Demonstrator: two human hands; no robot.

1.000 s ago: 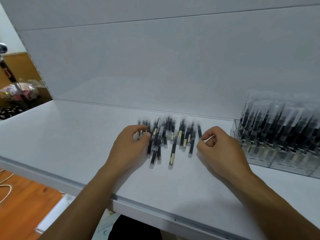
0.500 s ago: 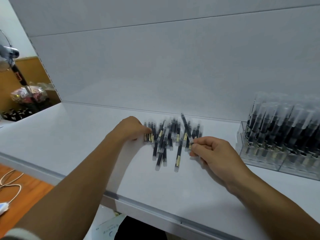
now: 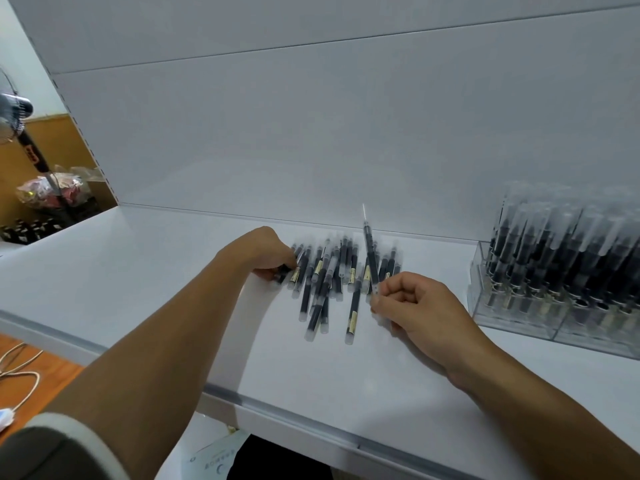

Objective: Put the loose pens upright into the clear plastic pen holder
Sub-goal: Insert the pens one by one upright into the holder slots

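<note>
Right hand [image 3: 415,306]: the fingers are curled, and the thumb and fingertips pinch a single pen [image 3: 370,258] at its lower end.
Single pen: it stands almost upright over the right edge of the pile. Its long axis points up and a little away from the person, with the thin tip on top.
Left hand [image 3: 266,252]: the fingers are curled round one or two pens at the left edge of the pile. How many they hold, I cannot tell.
Loose pens [image 3: 325,282]: they lie flat on the white shelf [image 3: 173,271] between the two hands, most of them pointing from the person toward the back wall.
Pen holder [image 3: 519,317]: it stands on the same shelf, to the right of the right hand and well apart from the left hand. It is crowded with upright pens; the free places are too blurred to see.
Relation for the next move: the holder lies to the right, so the right hand is the nearer one. The pen is already near vertical, so I judge it needs mainly a carry to the right and then a lowering.
</note>
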